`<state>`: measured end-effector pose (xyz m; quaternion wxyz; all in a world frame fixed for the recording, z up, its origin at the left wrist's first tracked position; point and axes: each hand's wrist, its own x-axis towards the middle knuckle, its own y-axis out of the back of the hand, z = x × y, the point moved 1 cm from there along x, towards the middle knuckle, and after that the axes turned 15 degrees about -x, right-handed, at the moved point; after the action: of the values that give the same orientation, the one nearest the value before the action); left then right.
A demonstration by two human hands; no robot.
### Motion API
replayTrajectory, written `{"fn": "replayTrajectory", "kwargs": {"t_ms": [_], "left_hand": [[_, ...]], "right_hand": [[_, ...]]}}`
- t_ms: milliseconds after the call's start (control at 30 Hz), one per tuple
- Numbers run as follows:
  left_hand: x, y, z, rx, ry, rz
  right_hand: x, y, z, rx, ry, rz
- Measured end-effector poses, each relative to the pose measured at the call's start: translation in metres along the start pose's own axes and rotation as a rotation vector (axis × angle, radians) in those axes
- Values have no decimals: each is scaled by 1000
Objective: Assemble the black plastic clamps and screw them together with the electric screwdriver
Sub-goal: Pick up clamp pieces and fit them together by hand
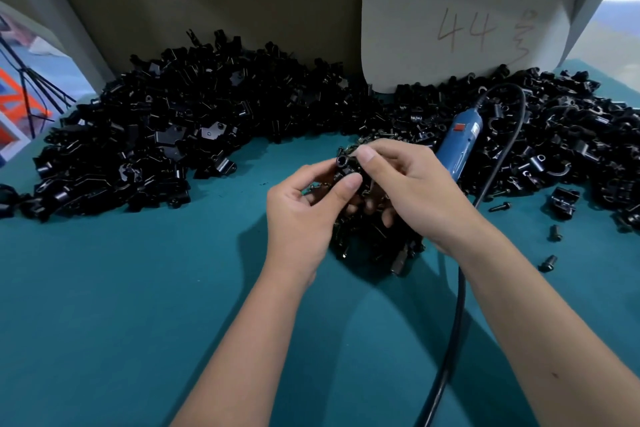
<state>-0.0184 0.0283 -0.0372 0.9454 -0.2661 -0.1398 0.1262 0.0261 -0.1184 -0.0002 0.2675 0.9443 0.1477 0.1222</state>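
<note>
Both hands held one black clamp above the teal desk, just in front of the blue screwdriver. Left hand: grip pinched on the clamp, thumb on its near face. Right hand: grip pinched on the clamp's top, remaining fingers curled beneath. The clamp was glossy black, with a round socket facing up and left. Screwdriver lay on the desk, cord trailing toward the viewer. Clamp parts were heaped left and right of the screwdriver; loose screws lay right of the cord.
</note>
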Motion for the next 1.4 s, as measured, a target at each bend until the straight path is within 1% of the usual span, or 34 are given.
{"fn": "replayTrajectory", "kwargs": {"t_ms": [100,200,267,500,667,733,833,967,1100,1267,1333,1400], "left_hand": [[-2,2,2,-68,71,17],[-3,3,2,-101,97,64],[-1,5,2,-113,112,75],[2,8,7,-157,114,45],[6,18,14,-198,240,-21],[7,19,17,-191,250,-16],[9,22,20,-173,239,5],[10,29,25,-145,255,-19],[12,34,33,-135,236,-44],[14,42,37,-111,258,-76],[14,43,37,-105,269,-79],[14,42,38,-107,264,-67]], "right_hand": [[0,-3,2,162,59,-76],[-1,-5,6,247,75,-133],[-1,-4,10,237,89,-151],[3,-2,12,141,120,-90],[5,-2,12,45,155,-52],[5,0,12,-40,160,-41],[3,-2,10,-110,168,-55],[1,-7,6,-159,165,-85],[0,-15,-1,-111,190,-76],[1,-23,-3,-117,198,-93],[0,-25,-3,-62,167,-107],[-2,-27,-4,43,111,-111]]}}
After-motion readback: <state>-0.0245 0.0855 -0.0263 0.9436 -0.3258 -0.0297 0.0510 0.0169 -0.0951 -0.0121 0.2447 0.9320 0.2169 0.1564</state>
